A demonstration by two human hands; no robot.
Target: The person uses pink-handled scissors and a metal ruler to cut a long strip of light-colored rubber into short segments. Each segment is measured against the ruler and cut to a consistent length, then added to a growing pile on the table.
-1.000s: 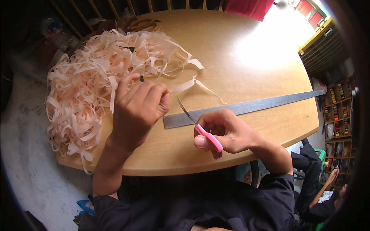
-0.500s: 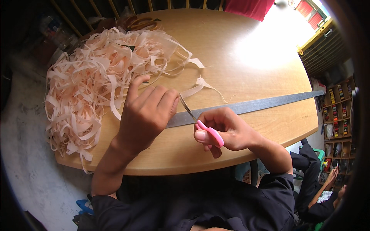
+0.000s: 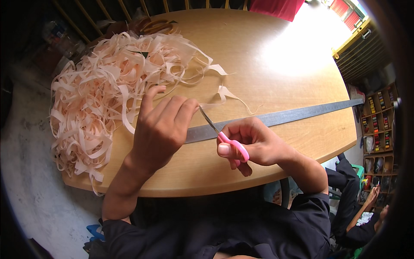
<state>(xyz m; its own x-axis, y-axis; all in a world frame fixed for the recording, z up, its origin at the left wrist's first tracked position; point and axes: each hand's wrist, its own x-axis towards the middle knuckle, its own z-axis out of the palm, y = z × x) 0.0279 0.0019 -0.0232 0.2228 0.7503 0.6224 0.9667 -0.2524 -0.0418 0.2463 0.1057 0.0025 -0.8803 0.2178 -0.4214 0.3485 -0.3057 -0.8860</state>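
Note:
My right hand (image 3: 262, 141) has its thumb and fingers in the pink handles of a pair of small scissors (image 3: 237, 146). Their metal blades point up and left, and the tip meets the fingertips of my left hand (image 3: 160, 125). That hand pinches the end of a pale peach fabric strip (image 3: 214, 105), its little finger raised. From the pinch the strip trails right to a wider cut end with a loose thread. Beneath both hands a long metal ruler (image 3: 297, 115) lies slantwise on the table. What sits inside the left fingertips is hidden.
A large tangled heap of peach fabric strips (image 3: 99, 90) covers the left of the wooden table (image 3: 241, 56). Behind it lie large scissors with brownish handles (image 3: 157, 26). Red cloth (image 3: 276, 8) hangs at the far edge. At right, another person sits near a shelf of colourful spools (image 3: 379, 125).
The strip by my left fingertips looks narrower and lies a little differently. Both hands and the scissors stay almost in place.

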